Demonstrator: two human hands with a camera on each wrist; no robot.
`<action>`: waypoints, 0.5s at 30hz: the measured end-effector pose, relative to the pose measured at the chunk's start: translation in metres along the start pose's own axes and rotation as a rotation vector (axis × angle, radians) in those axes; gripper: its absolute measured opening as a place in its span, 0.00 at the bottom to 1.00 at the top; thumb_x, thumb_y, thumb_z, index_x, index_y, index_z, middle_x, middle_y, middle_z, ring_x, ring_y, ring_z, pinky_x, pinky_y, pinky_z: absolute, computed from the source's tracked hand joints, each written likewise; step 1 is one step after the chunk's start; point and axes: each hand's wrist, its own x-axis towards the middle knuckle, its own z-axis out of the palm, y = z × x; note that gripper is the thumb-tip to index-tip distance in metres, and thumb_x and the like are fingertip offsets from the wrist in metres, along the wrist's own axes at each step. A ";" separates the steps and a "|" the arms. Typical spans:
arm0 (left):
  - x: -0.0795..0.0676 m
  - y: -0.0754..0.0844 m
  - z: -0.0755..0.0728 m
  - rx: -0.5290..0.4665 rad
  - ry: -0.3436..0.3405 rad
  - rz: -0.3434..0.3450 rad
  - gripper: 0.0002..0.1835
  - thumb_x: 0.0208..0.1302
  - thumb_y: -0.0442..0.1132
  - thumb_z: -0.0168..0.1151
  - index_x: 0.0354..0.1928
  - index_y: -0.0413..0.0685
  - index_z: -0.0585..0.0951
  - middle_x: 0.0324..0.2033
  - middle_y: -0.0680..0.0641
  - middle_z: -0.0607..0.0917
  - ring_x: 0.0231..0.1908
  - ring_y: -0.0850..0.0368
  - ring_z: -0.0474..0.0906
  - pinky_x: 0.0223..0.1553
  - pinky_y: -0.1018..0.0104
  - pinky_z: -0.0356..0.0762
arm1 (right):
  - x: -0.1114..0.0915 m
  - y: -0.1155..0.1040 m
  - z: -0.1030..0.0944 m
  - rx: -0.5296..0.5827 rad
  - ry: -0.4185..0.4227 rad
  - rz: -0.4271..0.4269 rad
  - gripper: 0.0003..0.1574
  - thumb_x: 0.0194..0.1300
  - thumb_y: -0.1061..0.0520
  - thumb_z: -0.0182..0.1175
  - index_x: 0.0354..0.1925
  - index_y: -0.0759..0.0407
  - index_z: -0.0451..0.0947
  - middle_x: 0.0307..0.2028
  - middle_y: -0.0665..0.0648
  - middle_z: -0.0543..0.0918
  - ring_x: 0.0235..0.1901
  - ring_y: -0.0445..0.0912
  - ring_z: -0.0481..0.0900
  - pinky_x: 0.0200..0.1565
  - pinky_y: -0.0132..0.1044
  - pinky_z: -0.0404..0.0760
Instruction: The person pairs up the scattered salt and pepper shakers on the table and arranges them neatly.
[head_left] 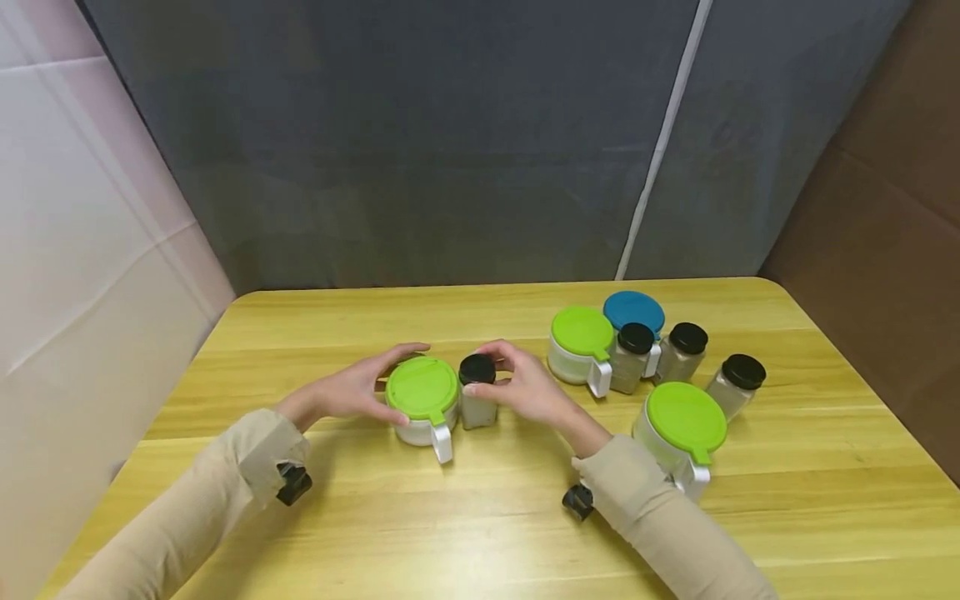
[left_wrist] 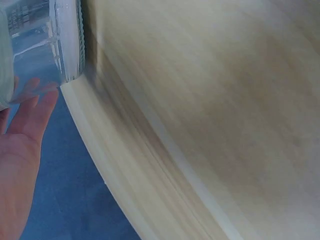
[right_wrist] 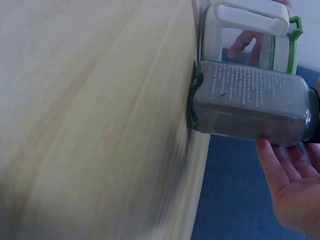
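Observation:
In the head view a clear round seasoning jar with a green lid and white handle (head_left: 422,392) stands left of the table's middle. My left hand (head_left: 348,392) holds it from the left, thumb on the near side and fingers round the far side. Right beside it stands a square spice jar with a black lid (head_left: 477,404), which my right hand (head_left: 531,392) grips near the top between thumb and fingers. Printed text and greyish contents show on this spice jar (right_wrist: 250,100) in the right wrist view. The left wrist view catches the round jar's glass (left_wrist: 35,55) with fingertips against it.
To the right stand two more green-lidded jars (head_left: 582,333) (head_left: 686,417), a blue-lidded one (head_left: 633,311) at the back, and three black-lidded spice jars (head_left: 628,362) (head_left: 682,354) (head_left: 735,387) among them. A grey curtain (head_left: 420,150) hangs behind the wooden table (head_left: 480,533).

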 end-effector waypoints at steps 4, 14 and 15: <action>-0.004 -0.002 0.001 0.012 0.028 -0.008 0.46 0.43 0.39 0.71 0.62 0.46 0.53 0.59 0.43 0.61 0.56 0.47 0.60 0.52 0.47 0.61 | 0.000 -0.002 0.003 -0.021 -0.002 -0.001 0.27 0.51 0.62 0.64 0.49 0.67 0.68 0.44 0.60 0.74 0.47 0.52 0.71 0.43 0.36 0.74; -0.007 -0.002 -0.003 0.011 0.040 0.001 0.43 0.44 0.38 0.71 0.61 0.50 0.56 0.58 0.48 0.62 0.56 0.47 0.61 0.52 0.48 0.61 | 0.009 0.009 0.006 -0.047 0.008 -0.012 0.28 0.51 0.59 0.65 0.49 0.65 0.69 0.44 0.58 0.74 0.48 0.51 0.71 0.44 0.40 0.74; -0.007 -0.002 -0.003 0.011 0.042 0.001 0.43 0.44 0.38 0.71 0.62 0.49 0.56 0.59 0.48 0.61 0.56 0.47 0.61 0.52 0.48 0.61 | 0.011 0.014 0.007 -0.049 0.011 -0.016 0.28 0.50 0.58 0.66 0.49 0.64 0.69 0.44 0.58 0.74 0.48 0.51 0.71 0.44 0.41 0.74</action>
